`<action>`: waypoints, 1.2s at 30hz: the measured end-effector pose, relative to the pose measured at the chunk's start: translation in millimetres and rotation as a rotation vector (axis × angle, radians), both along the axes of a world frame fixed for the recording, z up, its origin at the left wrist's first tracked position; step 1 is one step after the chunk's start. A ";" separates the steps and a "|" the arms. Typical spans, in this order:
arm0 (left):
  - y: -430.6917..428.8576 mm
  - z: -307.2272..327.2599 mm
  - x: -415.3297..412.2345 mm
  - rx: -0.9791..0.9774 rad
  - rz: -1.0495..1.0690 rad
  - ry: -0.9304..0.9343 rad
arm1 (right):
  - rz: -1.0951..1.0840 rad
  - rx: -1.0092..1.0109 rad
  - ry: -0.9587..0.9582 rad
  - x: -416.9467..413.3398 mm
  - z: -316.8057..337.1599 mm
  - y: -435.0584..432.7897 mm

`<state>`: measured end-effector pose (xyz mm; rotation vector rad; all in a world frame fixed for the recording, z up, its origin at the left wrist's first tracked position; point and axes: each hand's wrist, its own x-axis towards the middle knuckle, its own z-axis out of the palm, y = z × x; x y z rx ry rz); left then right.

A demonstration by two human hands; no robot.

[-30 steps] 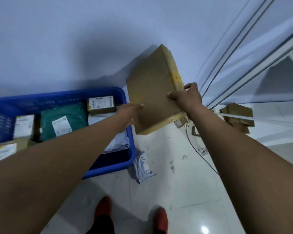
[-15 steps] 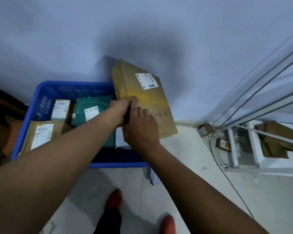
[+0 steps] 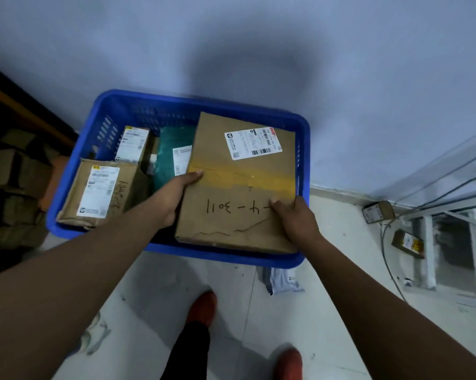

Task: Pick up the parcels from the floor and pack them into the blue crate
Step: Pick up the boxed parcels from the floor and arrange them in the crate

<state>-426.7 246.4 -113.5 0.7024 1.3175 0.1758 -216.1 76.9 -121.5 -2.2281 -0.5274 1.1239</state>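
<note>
Brown corrugated cardboard forms the one large flat parcel (image 3: 239, 182), with a ragged torn flap, one white printed label (image 3: 253, 144) and inked handwriting; it sits over the right half of the single blue crate (image 3: 217, 255), a perforated plastic tub at frame centre. Two hands hold it: the left hand (image 3: 173, 198) curls round its left edge, thumb on top; the right hand (image 3: 294, 218) clasps the near right corner. Three parcels lie inside at left: one front box (image 3: 99, 193) and one rear box (image 3: 132, 144), both labelled cardboard, and one teal plastic mailer (image 3: 171, 149). On the glossy tiled floor (image 3: 341, 270) lie one crumpled grey mailer (image 3: 283, 281) just beside the crate's near rim, and an upper carton (image 3: 378, 212) and a lower carton (image 3: 409, 242), both small and brown, at right.
</note>
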 end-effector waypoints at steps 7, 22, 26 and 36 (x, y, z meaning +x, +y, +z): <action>9.8 -55.6 -10.9 0.272 -0.165 0.164 | -0.196 -0.139 0.009 -49.9 -47.9 36.0; 18.3 -77.3 24.2 0.437 -0.232 0.167 | -0.228 -0.004 -0.498 -37.7 -62.6 41.7; 8.2 -83.5 21.0 0.385 -0.174 0.152 | 0.003 -0.213 -0.658 -39.6 -67.3 39.1; 42.4 -48.0 62.6 0.475 -0.528 0.527 | 0.363 -0.013 -0.927 -25.0 -75.3 52.2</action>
